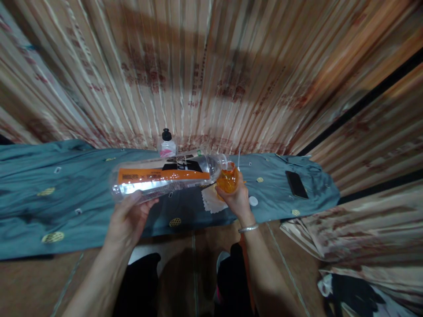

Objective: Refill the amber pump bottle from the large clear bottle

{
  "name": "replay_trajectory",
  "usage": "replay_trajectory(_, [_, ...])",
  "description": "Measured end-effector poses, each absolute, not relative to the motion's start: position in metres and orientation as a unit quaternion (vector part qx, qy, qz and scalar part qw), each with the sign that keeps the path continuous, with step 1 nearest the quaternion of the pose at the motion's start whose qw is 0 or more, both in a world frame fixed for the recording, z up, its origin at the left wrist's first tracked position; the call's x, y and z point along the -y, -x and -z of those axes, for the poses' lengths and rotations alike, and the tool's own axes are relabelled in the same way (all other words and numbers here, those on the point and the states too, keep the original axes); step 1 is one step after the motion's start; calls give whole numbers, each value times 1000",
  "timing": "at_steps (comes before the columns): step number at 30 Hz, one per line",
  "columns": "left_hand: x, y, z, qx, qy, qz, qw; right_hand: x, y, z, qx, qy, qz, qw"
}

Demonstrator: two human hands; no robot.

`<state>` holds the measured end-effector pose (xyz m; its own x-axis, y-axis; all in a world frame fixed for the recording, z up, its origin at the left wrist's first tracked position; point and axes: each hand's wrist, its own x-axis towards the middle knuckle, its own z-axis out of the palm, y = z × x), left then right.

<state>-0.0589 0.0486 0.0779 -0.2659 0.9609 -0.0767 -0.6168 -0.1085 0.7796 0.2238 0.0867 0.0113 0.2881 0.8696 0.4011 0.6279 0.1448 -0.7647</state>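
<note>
While the left grip (130,218) is clamped around the base end of a large clear bottle (165,178), left of centre in the frame, the right grip (240,200) is closed around an amber cup (227,179) just right of centre. The bottle lies on its side across the middle of the frame above the left palm, thumb on its near face, its neck pointing right to the cup's rim. Whether neck and rim touch cannot be told.

The bottle's label carries an orange band with small dark print, too blurred to read, and a black panel with pale lettering, where the character 力 seems to show. Reddish-brown printed characters on the curtain (185,57) filling the upper frame are likewise too blurred to read.

The bottle is glossy, see-through plastic, long and rounded; the cup is translucent, with a faceted look. Below the cup, a pale scallop-edged cloth (213,201) lies on the worktop (95,215), which is draped in teal fabric with yellow oval motifs. A small bottle (168,147) with a black cap stands behind the large one. Right of the right grip lie a white disc (253,201) and, farther right, a dark, flat phone (296,185). A silvery bangle (248,228) circles the right wrist.
</note>
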Motion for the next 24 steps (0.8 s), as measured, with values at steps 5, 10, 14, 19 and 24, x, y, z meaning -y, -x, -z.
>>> replay_trajectory(5, [-44,53,-86,-354,-253,-719,541,-86,-222,-12,592,635,-129,480])
replay_trajectory(10, [-41,56,-86,-385,-247,-695,554,-86,-222,-14,591,633,-136,481])
replay_trajectory(14, [-40,59,-86,-389,-252,-691,554,-86,-222,-13,599,623,-138,483])
replay_trajectory(19, [-39,63,-84,-383,-254,-703,543,-86,-221,-12,603,627,-130,476])
replay_trajectory(24, [-37,67,-83,-399,-245,-699,540,-87,-218,-11,604,629,-128,473])
